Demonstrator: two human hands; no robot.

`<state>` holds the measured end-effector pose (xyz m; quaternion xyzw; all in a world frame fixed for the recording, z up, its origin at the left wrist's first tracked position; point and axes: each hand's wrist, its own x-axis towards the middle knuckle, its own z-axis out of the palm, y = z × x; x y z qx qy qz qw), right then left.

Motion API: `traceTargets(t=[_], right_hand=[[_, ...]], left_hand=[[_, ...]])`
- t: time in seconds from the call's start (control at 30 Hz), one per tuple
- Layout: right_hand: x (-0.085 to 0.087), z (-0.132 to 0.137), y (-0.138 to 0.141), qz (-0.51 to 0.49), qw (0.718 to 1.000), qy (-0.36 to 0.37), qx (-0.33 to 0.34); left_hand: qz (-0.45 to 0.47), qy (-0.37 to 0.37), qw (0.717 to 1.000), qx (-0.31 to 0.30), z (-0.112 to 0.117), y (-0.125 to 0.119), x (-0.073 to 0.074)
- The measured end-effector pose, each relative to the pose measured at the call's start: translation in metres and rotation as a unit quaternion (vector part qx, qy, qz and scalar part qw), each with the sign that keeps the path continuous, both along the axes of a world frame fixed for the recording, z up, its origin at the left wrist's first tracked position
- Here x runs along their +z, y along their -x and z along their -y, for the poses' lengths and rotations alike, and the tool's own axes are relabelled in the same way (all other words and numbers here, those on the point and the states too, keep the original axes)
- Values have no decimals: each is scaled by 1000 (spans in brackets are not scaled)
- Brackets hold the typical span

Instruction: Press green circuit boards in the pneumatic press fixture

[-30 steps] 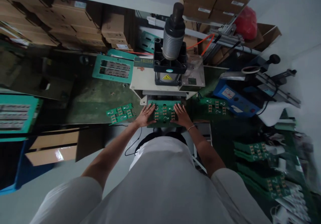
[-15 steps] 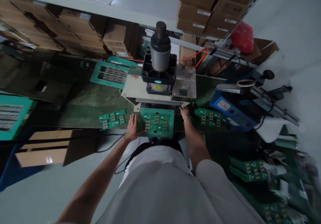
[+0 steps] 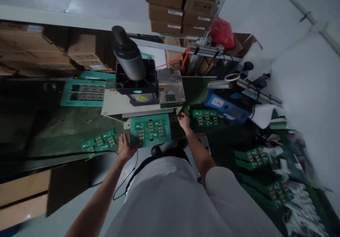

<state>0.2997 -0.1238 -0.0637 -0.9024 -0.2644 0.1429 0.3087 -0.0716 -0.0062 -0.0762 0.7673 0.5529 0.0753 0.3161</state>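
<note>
A green circuit board panel with several small units lies in a lighter green fixture plate at the front of a benchtop press. My left hand is open at the fixture's left edge, its fingers stretched out and its thumb touching the near left corner. Near the press's front right corner is my right hand, its fingers slightly bent and apart, with nothing visible in them; what the fingertips touch is unclear. One board panel lies left of my left hand, and another panel lies right of my right hand.
A green frame plate rests behind on the left. To the right stands a blue machine with a tape roll on top. More board panels lie at the lower right. Cardboard boxes fill the shelves; a black cable crosses the left side.
My view has swung to the right, so the bench and press appear farther left. Both hands stay beside the fixture; the board panel remains in it.
</note>
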Motion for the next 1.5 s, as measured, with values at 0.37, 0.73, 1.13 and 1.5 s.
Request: traceTargets(t=[0.37, 0.73, 1.13, 1.5], right_hand=[[92, 121, -81, 186, 938, 227, -186], [96, 112, -86, 129, 946, 253, -156], [123, 117, -38, 207, 956, 167, -127], [113, 99, 37, 248, 966, 68, -27]], left_hand=[[56, -102, 991, 68, -6, 1, 20], [75, -124, 987, 70, -5, 15, 28], [86, -142, 985, 36, -13, 5, 31], [94, -208, 972, -58, -24, -13, 22]])
